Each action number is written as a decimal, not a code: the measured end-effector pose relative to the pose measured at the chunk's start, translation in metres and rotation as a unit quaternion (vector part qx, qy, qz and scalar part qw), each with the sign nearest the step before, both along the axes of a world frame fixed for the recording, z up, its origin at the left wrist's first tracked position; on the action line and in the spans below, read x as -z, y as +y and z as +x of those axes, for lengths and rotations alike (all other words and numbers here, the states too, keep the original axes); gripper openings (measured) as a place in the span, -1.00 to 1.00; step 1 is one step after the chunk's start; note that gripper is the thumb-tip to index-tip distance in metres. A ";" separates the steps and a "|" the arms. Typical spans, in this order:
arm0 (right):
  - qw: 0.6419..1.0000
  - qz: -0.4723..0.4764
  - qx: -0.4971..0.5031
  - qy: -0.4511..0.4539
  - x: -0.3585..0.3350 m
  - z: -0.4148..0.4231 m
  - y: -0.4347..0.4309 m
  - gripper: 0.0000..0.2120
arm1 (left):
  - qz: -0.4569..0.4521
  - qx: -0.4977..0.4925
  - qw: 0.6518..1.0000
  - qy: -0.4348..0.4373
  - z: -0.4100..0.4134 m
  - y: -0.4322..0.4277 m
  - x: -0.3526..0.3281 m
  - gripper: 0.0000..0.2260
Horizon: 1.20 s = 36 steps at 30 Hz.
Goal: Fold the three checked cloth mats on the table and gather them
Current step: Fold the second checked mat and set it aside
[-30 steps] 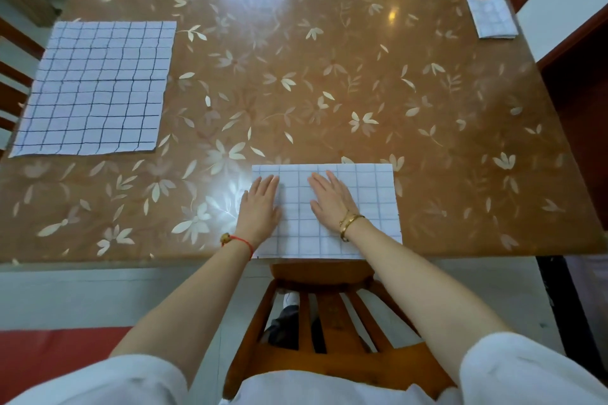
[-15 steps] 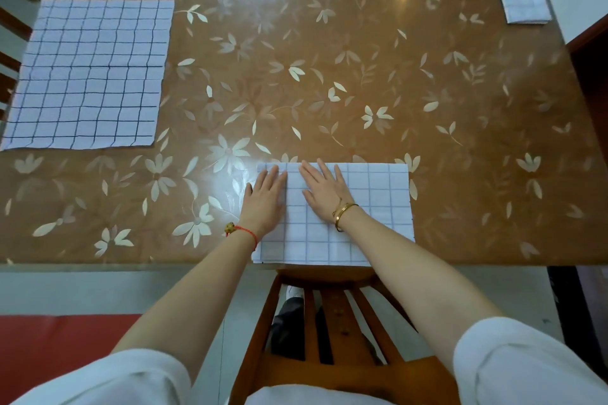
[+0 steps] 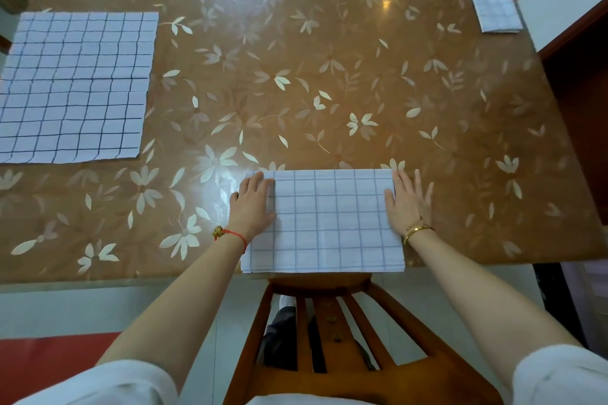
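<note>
1. The folded white cloth mat with thin dark check lines (image 3: 329, 220) lies as a wide rectangle at the near edge of the table, about in the middle, its near hem level with the table's rim.
2. The left hand (image 3: 251, 204) lies flat on the mat's left end, fingers straight and close together, pointing away from the person.
3. The right hand (image 3: 408, 204) lies flat at the mat's right end (mostly on the tabletop, its thumb side on the cloth), fingers straight and slightly fanned.
4. A red string bracelet (image 3: 230, 235) circles the left wrist, and a gold bangle (image 3: 418, 230) the right.
5. An unfolded checked mat (image 3: 72, 85) lies spread flat at the table's left side, well apart from the hands.
6. A small folded checked mat (image 3: 495, 10) sits at the far right corner.
7. The glossy brown table with pale flower patterns (image 3: 329, 76) bears all three.
8. A brown wooden chair (image 3: 329, 322) stands between the person and the table.
</note>
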State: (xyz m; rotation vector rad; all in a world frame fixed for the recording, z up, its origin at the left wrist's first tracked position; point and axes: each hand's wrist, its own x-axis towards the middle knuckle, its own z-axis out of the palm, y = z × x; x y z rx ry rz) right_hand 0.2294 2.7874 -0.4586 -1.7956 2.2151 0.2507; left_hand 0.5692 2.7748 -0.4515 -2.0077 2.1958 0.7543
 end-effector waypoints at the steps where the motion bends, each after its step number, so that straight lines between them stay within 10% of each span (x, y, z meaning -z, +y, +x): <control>1: 1.000 -0.016 -0.005 -0.006 -0.003 0.005 -0.002 -0.47 | -0.005 -0.004 1.000 -0.001 -0.001 -0.003 -0.002 -0.47; 9: 0.974 -0.028 -0.194 -0.114 -0.012 0.098 -0.003 -0.47 | -0.028 -0.033 0.999 -0.001 -0.004 -0.027 -0.005 -0.67; 36: 0.974 0.041 -0.185 -0.123 -0.008 0.122 -0.014 -0.48 | 0.044 -0.099 0.992 -0.063 0.028 -0.072 0.000 -0.74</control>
